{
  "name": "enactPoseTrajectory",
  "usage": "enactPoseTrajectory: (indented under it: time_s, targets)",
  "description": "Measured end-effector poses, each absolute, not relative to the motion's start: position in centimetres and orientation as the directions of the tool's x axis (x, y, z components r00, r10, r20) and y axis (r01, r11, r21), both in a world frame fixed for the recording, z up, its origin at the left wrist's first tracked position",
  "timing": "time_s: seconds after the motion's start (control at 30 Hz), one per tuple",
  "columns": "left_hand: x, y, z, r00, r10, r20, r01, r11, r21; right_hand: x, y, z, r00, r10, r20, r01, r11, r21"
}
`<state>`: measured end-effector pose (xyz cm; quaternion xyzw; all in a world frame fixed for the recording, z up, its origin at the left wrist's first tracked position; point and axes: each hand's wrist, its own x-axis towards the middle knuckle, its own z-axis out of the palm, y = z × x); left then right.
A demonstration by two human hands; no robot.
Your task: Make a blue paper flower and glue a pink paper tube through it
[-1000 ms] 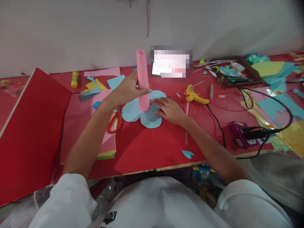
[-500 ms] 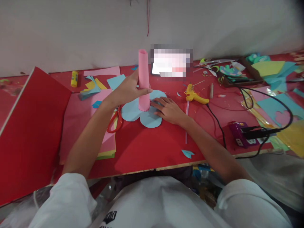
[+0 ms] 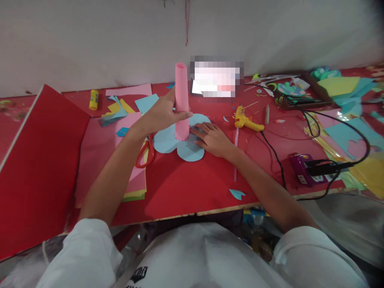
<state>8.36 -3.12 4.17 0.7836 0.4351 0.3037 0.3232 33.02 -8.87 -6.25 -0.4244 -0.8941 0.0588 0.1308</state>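
A pink paper tube (image 3: 181,92) stands upright on a light blue flower-shaped paper cutout (image 3: 191,153), which lies flat on the red table. My left hand (image 3: 166,111) is wrapped round the tube from the left, its thumb across the front; the other fingers are mostly hidden behind. My right hand (image 3: 216,140) lies on the right side of the blue cutout with fingers stretched out, the tips close to the tube's base. Left of the cutout are red-handled scissors (image 3: 145,154), their blades partly hidden by my left arm.
A yellow hot glue gun (image 3: 247,121) with a clear stick lies to the right, its cord trailing forward. Beyond it sits a purple power box (image 3: 306,170). Pink sheets (image 3: 99,148) are stacked left, beside an upright red board (image 3: 42,168). A glue stick (image 3: 94,100) stands behind.
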Motion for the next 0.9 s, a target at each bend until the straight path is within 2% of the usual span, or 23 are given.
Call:
enactPoseTrajectory:
  time_s: [0.2, 0.43, 0.77, 0.9]
  targets:
    - [8.0, -3.2, 4.8, 0.47, 0.87, 0.151, 0.481, -0.396, 0.782, 33.3, -8.7, -6.0, -0.592, 0.785, 0.182, 0.726, 0.617, -0.302]
    - [8.2, -3.6, 5.3, 0.486, 0.863, 0.134, 0.477, -0.391, 0.787, 33.0, -8.8, -6.3, -0.598, 0.782, 0.173, 0.749, 0.623, -0.227]
    - [7.9, -3.1, 5.2, 0.505, 0.855, 0.115, 0.478, -0.388, 0.788, 33.0, -8.4, -6.2, -0.57, 0.8, 0.189, 0.75, 0.6, -0.279]
    - [7.8, -3.0, 5.3, 0.525, 0.844, 0.11, 0.464, -0.392, 0.794, 32.7, -8.4, -6.2, -0.579, 0.794, 0.184, 0.758, 0.607, -0.239]
